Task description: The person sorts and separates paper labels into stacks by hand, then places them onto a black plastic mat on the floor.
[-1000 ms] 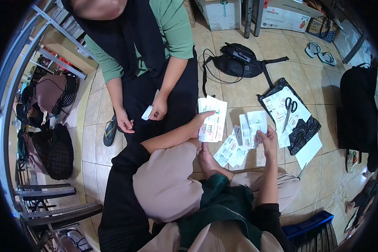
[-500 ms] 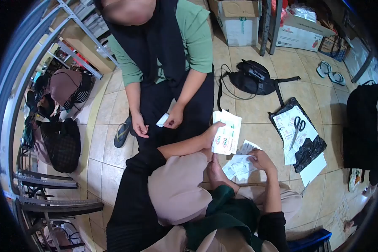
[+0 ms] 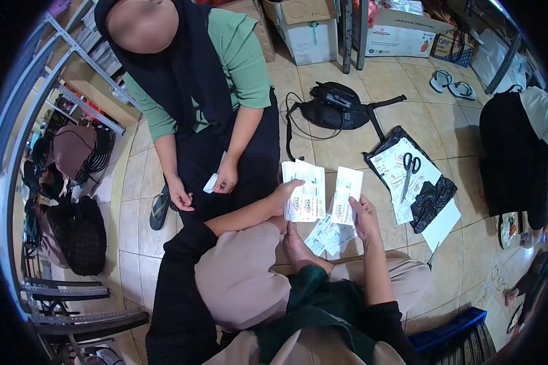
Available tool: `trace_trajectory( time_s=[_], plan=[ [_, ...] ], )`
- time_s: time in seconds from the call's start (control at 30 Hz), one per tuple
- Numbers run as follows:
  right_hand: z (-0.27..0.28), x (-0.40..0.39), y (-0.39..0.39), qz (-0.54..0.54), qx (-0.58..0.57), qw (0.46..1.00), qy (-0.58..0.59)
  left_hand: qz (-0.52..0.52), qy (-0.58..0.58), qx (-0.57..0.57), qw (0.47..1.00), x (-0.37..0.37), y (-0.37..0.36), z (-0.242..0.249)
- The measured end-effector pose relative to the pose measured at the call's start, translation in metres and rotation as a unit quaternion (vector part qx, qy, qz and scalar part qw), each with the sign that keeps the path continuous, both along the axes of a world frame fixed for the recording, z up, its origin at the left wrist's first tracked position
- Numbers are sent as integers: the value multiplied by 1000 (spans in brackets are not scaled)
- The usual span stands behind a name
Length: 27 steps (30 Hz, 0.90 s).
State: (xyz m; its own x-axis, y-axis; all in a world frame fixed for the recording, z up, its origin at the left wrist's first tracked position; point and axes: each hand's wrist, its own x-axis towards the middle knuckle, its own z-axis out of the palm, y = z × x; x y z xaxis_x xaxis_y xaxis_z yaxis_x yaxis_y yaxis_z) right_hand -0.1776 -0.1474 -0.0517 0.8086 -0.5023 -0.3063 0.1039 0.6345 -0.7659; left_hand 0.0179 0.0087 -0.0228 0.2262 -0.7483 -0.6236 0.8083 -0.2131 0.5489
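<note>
White slips: left hand (image 3: 284, 193) clamps a stack (image 3: 304, 191), right hand (image 3: 364, 213) pinches one slip (image 3: 346, 188). Loose slips (image 3: 327, 234) below could mix in if either grip slackens.

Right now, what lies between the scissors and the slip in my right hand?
Head view: bare floor tile, then the black bag's edge, between slip and scissors.

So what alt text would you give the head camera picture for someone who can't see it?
Seated on a tiled floor, a person holds a stack of printed slips in the left hand and one slip in the right hand. Loose slips lie below; another person sits opposite, scissors nearby.
</note>
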Motion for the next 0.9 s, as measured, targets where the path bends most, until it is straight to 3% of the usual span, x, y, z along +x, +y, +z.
trace_trajectory(
  time_s=[0.17, 0.23, 0.37, 0.43, 0.57, 0.73, 0.9],
  plan=[
    [9, 21, 37, -20, 22, 999, 28, -21, -49, 21, 998, -10, -4, 14],
    [8, 24, 44, -7, 9, 999, 49, -80, -102, -20, 991, -11, -5, 10],
    [6, 25, 48, -14, 15, 1000, 15, -104, -120, -10, 987, -13, -5, 14],
    [0, 23, 42, -54, 13, 998, 18, -97, 9, -5, 995, -9, -4, 11],
    [-10, 17, 31, -83, 62, 994, -19, -79, 66, -7, 995, -5, -2, 10],
    [5, 18, 37, -39, 56, 998, -14, -91, -94, 41, 991, -11, -3, 16],
    [7, 18, 41, -9, 44, 998, 35, -85, -106, 4, 991, -11, -2, 7]
  ],
)
